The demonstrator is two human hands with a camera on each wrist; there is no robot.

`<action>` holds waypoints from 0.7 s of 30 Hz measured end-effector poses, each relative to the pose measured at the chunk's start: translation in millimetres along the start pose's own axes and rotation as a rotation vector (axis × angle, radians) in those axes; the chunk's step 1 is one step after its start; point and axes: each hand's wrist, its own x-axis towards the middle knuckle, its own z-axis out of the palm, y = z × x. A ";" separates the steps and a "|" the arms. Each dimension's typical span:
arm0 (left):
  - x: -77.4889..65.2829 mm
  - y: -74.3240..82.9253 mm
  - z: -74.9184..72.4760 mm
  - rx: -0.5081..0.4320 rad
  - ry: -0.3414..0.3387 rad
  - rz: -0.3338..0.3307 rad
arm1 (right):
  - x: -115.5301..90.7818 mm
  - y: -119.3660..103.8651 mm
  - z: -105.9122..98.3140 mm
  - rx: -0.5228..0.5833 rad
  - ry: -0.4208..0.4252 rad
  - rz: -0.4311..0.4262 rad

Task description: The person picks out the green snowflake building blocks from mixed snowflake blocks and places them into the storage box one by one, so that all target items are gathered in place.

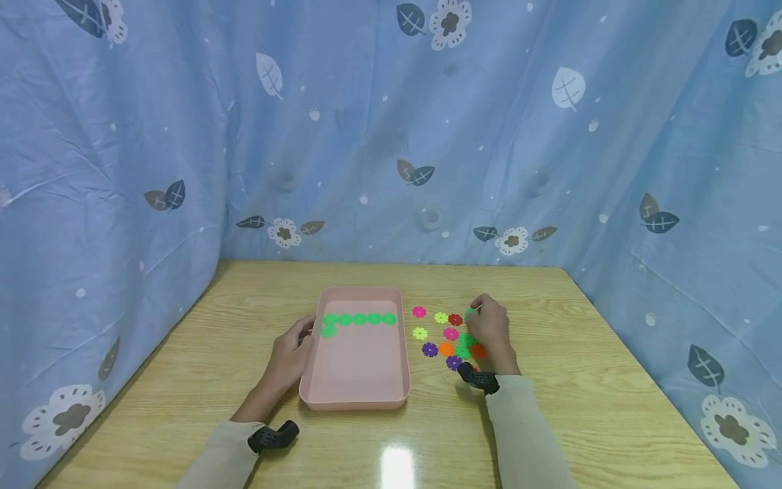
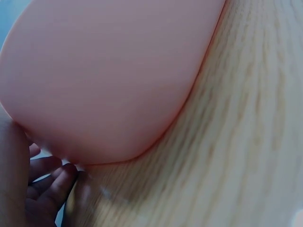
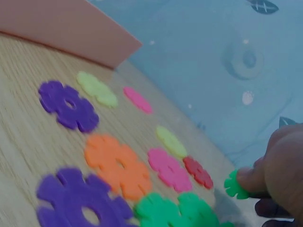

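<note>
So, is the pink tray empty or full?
Neither, partly filled: six green flower pieces lie in the pink tray, five in a row and one nearer, with most of its floor bare.

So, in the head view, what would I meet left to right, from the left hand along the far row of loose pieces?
Left hand, pink tray, far bright-pink flower disc, far yellow-green flower disc, dark red flower disc, right hand.

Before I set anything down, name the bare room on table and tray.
Free: the pink tray, on the near side of its green pieces; the table right of the right hand and forearm, and left of the left hand. Crowded: between tray and right hand, where loose colored pieces lie.
</note>
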 end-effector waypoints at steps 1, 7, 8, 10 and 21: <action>0.1 0.1 -0.1 0.002 -0.003 -0.001 | 0.1 -1.5 1.4 0.011 0.014 -0.013; 0.0 0.0 0.2 0.004 -0.012 -0.005 | 0.4 -20.9 7.8 0.060 0.100 -0.094; -0.1 -0.1 0.2 0.004 -0.009 -0.004 | 0.3 -25.9 8.1 0.076 0.108 -0.111; -0.1 -0.4 0.2 0.005 -0.001 -0.002 | -0.5 -36.2 8.8 0.104 0.110 -0.148; 1.8 -2.7 0.3 0.009 -0.005 0.002 | -7.9 -89.5 27.3 0.267 0.090 -0.370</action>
